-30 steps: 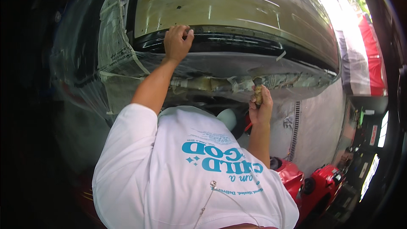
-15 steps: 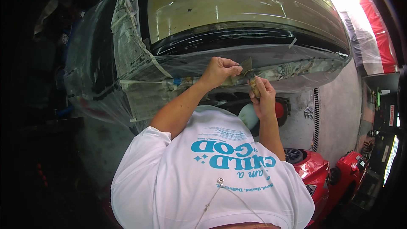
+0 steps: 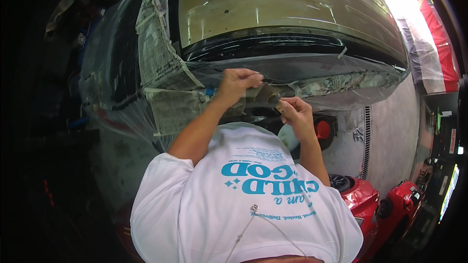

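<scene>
In my right hand (image 3: 298, 116) is a putty knife (image 3: 265, 93), its short handle wrapped by my fingers and its flat, dark blade pointing up and left. Just left of the blade, my left hand (image 3: 236, 86) has thumb and fingertips pinched together; whatever lies between them is too small to make out. Both hands are in front of the side of a masked car, over clear plastic sheeting (image 3: 273, 65) and taped newspaper (image 3: 336, 83).
The car's tan roof panel (image 3: 282, 7) with black trim spreads ahead. More newspaper (image 3: 158, 44) covers the left pillar. Below my right hand are a pale rounded object (image 3: 288, 135) and a red container (image 3: 322, 129). A floor grate (image 3: 366, 141) and red toy-like cars (image 3: 358, 197) lie right.
The putty knife has tipped leftward and dropped slightly, and my right hand has turned with it. My left hand has shifted left, its fingertips now off the blade's edge.
</scene>
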A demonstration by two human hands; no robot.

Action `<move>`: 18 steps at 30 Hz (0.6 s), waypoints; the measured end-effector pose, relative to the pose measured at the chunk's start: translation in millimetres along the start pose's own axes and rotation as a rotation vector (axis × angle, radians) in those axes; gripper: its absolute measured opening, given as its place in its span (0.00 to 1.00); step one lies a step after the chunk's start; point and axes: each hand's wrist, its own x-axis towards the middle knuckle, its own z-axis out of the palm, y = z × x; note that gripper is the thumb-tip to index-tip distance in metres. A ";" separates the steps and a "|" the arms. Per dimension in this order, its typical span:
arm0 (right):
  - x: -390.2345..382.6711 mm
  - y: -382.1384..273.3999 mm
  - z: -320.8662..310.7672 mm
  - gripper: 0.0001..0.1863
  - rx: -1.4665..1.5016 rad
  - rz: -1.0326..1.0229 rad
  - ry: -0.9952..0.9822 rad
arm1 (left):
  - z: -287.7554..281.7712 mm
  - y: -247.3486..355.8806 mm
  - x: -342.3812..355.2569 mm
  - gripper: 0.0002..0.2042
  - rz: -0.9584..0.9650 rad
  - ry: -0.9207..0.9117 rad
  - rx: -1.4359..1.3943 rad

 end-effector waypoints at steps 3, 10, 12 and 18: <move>8.0 -4.2 5.9 0.13 -0.009 0.014 -0.083 | -52.2 20.1 -43.7 0.10 -0.007 0.159 0.049; 47.6 -7.4 28.4 0.13 -0.042 0.055 -0.174 | -199.8 -41.3 -233.6 0.08 -0.297 0.658 0.057; 54.5 -14.3 39.5 0.13 -0.093 0.047 -0.223 | -222.5 -87.8 -297.9 0.09 -0.402 0.941 -0.061; 68.2 -32.0 78.1 0.14 -0.208 0.007 -0.314 | -239.4 -170.7 -438.5 0.10 -0.743 1.728 0.032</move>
